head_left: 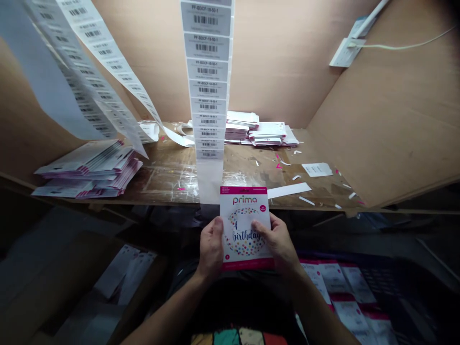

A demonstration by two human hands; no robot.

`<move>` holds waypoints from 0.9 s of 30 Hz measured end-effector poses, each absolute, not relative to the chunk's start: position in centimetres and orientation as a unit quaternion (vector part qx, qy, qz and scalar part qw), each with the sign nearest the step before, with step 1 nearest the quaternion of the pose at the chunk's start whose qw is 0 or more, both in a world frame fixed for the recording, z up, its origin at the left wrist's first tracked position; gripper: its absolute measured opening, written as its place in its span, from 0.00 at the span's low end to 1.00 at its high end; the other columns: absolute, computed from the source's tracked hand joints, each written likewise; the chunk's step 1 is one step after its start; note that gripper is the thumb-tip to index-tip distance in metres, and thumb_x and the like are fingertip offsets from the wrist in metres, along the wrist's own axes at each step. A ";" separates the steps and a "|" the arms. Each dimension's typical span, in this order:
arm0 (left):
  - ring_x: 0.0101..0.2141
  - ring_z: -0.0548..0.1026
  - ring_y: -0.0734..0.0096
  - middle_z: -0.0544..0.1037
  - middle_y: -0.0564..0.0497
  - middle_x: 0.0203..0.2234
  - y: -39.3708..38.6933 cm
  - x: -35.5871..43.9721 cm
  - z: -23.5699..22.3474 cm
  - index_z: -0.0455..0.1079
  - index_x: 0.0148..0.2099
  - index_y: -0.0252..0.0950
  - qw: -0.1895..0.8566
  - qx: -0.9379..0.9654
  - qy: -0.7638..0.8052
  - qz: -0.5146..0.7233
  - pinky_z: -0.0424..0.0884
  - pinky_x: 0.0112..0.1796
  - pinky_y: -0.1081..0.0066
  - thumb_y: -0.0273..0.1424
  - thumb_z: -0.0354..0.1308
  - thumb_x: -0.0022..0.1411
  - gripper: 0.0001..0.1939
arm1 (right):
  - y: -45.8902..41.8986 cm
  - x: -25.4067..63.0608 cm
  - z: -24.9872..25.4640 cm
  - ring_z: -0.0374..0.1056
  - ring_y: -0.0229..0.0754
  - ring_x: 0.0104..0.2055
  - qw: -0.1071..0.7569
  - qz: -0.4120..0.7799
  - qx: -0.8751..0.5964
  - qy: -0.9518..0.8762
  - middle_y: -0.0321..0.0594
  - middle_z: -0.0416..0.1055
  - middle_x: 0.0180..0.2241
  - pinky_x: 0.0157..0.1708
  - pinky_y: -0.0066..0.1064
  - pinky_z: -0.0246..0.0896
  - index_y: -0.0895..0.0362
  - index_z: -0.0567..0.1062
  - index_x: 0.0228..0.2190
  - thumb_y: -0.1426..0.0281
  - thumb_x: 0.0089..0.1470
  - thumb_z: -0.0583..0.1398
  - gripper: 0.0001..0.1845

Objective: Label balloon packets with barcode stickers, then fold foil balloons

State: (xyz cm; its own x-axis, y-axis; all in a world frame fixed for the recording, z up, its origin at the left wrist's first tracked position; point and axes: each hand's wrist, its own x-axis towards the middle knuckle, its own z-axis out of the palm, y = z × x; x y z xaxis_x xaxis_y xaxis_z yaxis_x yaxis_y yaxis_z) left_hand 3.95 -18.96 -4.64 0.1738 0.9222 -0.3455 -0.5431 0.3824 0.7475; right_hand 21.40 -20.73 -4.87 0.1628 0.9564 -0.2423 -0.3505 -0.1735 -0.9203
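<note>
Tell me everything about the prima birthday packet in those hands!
The prima birthday packet is flat, nearly square and white, with magenta bands along its top and bottom. Pink "prima" lettering sits above a ring of colourful dots around dark script reading "birthday". Its material looks like card. The left hand grips its left edge; the right hand holds its right side, thumb across the front. It is held up before the wooden bench.

Birthday packet: white, magenta bands, multicoloured polka dots, blue lettering
</note>
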 end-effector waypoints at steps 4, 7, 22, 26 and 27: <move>0.35 0.83 0.54 0.84 0.44 0.32 -19.0 4.0 -5.1 0.78 0.46 0.32 0.655 0.328 0.444 0.516 0.79 0.33 0.66 0.53 0.66 0.60 0.28 | -20.6 21.2 -4.9 0.79 0.58 0.45 0.569 0.567 -0.499 -0.324 0.47 0.82 0.45 0.42 0.45 0.78 0.56 0.80 0.47 0.55 0.45 0.76 0.30; 0.34 0.83 0.56 0.84 0.44 0.32 -18.8 3.8 -5.2 0.78 0.46 0.32 0.654 0.357 0.447 0.495 0.78 0.32 0.68 0.53 0.66 0.61 0.27 | -20.6 21.0 -5.2 0.79 0.57 0.46 0.568 0.551 -0.507 -0.340 0.47 0.82 0.45 0.44 0.44 0.78 0.56 0.80 0.47 0.56 0.44 0.76 0.31; 0.35 0.84 0.53 0.85 0.39 0.36 -18.1 2.7 -5.3 0.78 0.51 0.30 0.750 0.290 0.410 0.430 0.80 0.40 0.59 0.44 0.74 0.55 0.28 | -20.9 20.0 -5.6 0.80 0.56 0.43 0.549 0.587 -0.479 -0.352 0.45 0.82 0.45 0.43 0.44 0.77 0.54 0.79 0.48 0.57 0.45 0.76 0.30; 0.37 0.84 0.53 0.85 0.39 0.37 -18.1 2.1 -5.1 0.80 0.49 0.29 0.727 0.296 0.432 0.444 0.80 0.42 0.59 0.42 0.75 0.53 0.26 | -20.7 19.4 -5.8 0.79 0.56 0.45 0.546 0.596 -0.468 -0.356 0.46 0.81 0.47 0.45 0.45 0.77 0.55 0.78 0.49 0.58 0.47 0.75 0.30; 0.38 0.84 0.53 0.85 0.39 0.38 -18.2 2.0 -5.2 0.80 0.49 0.29 0.728 0.299 0.432 0.441 0.80 0.43 0.59 0.41 0.76 0.53 0.26 | -20.8 19.3 -5.9 0.79 0.57 0.45 0.544 0.597 -0.468 -0.359 0.47 0.81 0.47 0.45 0.46 0.77 0.55 0.78 0.49 0.58 0.47 0.75 0.30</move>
State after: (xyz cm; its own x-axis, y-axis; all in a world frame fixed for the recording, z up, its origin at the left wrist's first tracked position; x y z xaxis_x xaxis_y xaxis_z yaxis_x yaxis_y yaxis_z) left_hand 2.03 -18.20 -5.21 0.2376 0.9001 -0.3652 -0.3842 0.4324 0.8157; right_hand 19.28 -20.76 -5.94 0.0287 0.9854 -0.1680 -0.3133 -0.1507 -0.9376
